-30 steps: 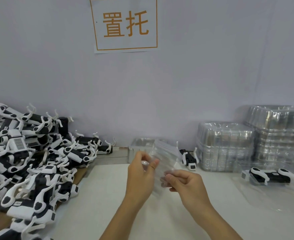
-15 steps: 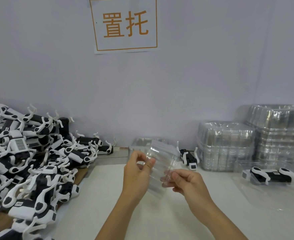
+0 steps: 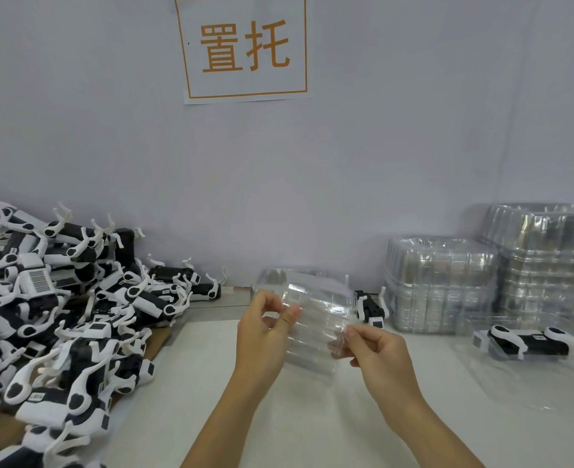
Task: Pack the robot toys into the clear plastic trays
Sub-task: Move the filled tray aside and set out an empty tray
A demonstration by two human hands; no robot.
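Above the white table I hold up a clear plastic tray (image 3: 316, 325), tilted with its ribbed side toward me. My left hand (image 3: 265, 336) pinches its left edge between thumb and fingers. My right hand (image 3: 376, 352) pinches its lower right edge. A large heap of black-and-white robot toys (image 3: 52, 319) covers the left side of the table. One robot toy (image 3: 370, 307) stands behind the tray near the wall. Another robot toy (image 3: 528, 342) lies in a clear tray (image 3: 481, 363) at the right.
Two tall stacks of clear trays (image 3: 441, 288) (image 3: 549, 261) stand against the wall at the right. Another clear tray (image 3: 278, 276) sits by the wall behind my hands. A paper sign (image 3: 245, 45) hangs on the wall. The white table top (image 3: 177, 417) spreads below my arms.
I have turned the clear tray and spread it wider between my hands, so its ribbed face now shows. My right hand has shifted slightly right and down.
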